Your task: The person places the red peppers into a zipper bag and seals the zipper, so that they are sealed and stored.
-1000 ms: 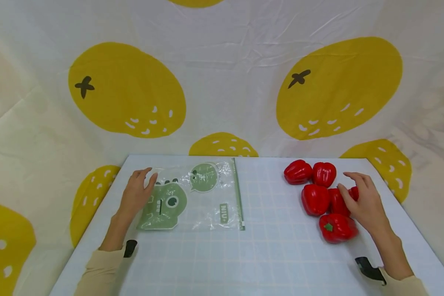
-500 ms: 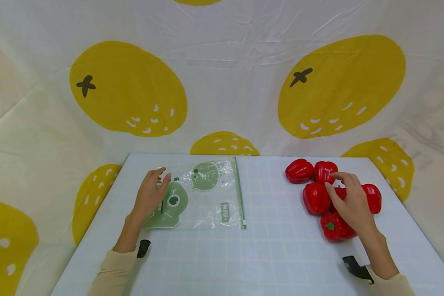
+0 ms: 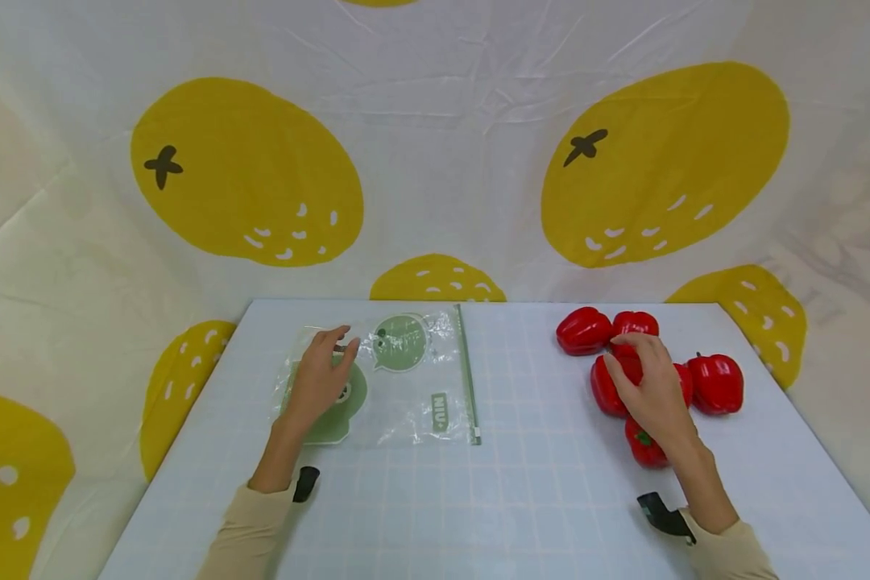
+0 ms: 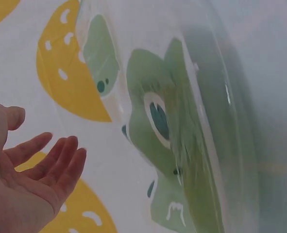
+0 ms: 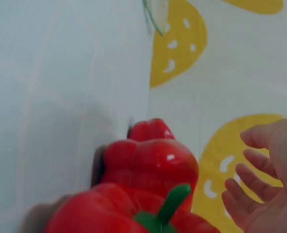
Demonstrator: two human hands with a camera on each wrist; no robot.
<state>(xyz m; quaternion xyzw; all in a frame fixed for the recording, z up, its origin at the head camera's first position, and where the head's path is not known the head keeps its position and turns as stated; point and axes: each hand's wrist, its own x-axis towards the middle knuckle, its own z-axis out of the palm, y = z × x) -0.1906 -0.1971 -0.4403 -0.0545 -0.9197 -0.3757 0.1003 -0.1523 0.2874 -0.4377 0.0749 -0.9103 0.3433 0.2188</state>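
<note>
My left hand (image 3: 319, 383) hovers over the left half of a clear plastic zip bag (image 3: 399, 411) with green cartoon prints, its fingers loosely bent around nothing. The bag lies flat, its green zip strip (image 3: 468, 379) on the right side with a white slider near the bottom corner. On the right, my right hand (image 3: 648, 391) is held above a cluster of red bell peppers, relaxed and holding nothing. It partly hides the middle ones. One bell pepper (image 3: 583, 331) lies at the back left of the cluster, another (image 3: 716, 384) at the far right. In the right wrist view, a green-stemmed bell pepper (image 5: 109, 213) is closest.
The white table (image 3: 435, 515) has a faint grid pattern. Behind it and at its sides hangs a pale cloth (image 3: 449, 161) printed with large yellow fruit. A black wrist camera mount (image 3: 663, 515) sticks out beside the right sleeve, and another (image 3: 306, 483) beside the left.
Both hands have moved inward: the left one to the right, farther over the bag, the right one to the left across the peppers, uncovering the far-right pepper. Bag and peppers stay in place.
</note>
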